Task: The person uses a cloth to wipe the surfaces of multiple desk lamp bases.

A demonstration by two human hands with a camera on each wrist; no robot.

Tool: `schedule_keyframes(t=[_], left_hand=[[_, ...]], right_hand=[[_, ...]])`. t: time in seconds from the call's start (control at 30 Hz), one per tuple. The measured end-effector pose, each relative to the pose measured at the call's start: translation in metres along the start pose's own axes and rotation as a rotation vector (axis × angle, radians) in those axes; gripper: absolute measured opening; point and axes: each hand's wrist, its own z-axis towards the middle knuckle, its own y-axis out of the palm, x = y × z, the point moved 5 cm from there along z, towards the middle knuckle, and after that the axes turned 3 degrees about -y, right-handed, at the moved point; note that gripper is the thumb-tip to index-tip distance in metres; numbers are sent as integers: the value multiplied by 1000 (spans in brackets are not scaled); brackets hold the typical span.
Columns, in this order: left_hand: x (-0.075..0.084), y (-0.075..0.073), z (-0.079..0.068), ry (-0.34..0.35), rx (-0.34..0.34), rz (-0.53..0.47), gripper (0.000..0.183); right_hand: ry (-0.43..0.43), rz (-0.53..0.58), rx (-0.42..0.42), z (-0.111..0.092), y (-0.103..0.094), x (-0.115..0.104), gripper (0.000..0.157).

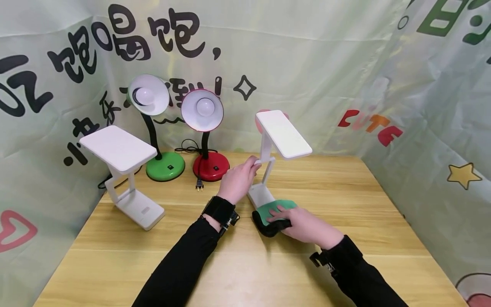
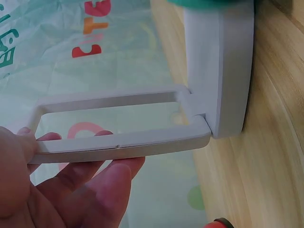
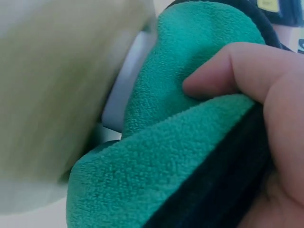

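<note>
A white folding desk lamp (image 1: 285,134) stands right of the table's middle, its flat panel raised above its base (image 1: 261,195). My left hand (image 1: 238,181) grips the lamp's open frame-shaped arm (image 2: 123,146), thumb and fingers on one side bar in the left wrist view. With my right hand (image 1: 307,226) I hold a folded green cloth (image 1: 285,206) with a black edge against the near end of the base. In the right wrist view the cloth is bunched under the fingers and hides most of the base there.
A second white folding lamp (image 1: 120,149) stands at the left. Behind are a green-based lamp (image 1: 166,166) and a red-based lamp (image 1: 211,166), with a black cord and plug (image 1: 199,184). A printed fabric backdrop (image 1: 314,64) encloses the wooden table (image 1: 345,192).
</note>
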Motion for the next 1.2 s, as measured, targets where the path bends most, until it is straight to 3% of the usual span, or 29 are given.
schedule_keyframes(t=[0.13,0.37,0.53,0.7,0.87,1.0,1.2], left_hand=[[1,-1,0,-2,-7,0,34],[3,-3,-2,-5,-23,-8,35],[4,-3,-2,0,-20,-2,32],[4,-3,-2,5,9,3,24],[4,-3,-1,1,-7,-6,30],[3,-3,-1,-8,-8,1,34],[0,-2,0,-11,2,4,30]], right_hand=[[22,-13,26,19,-2,6,42],[128,21,57,52,-3,21,48],[154,83,62,59,0,28,49],[69,80,63,45,3,22,46],[-10,50,36,20,1,15,48],[-20,76,-32,0,-1,14,39],[-18,154,-101,-22,-8,23,38]])
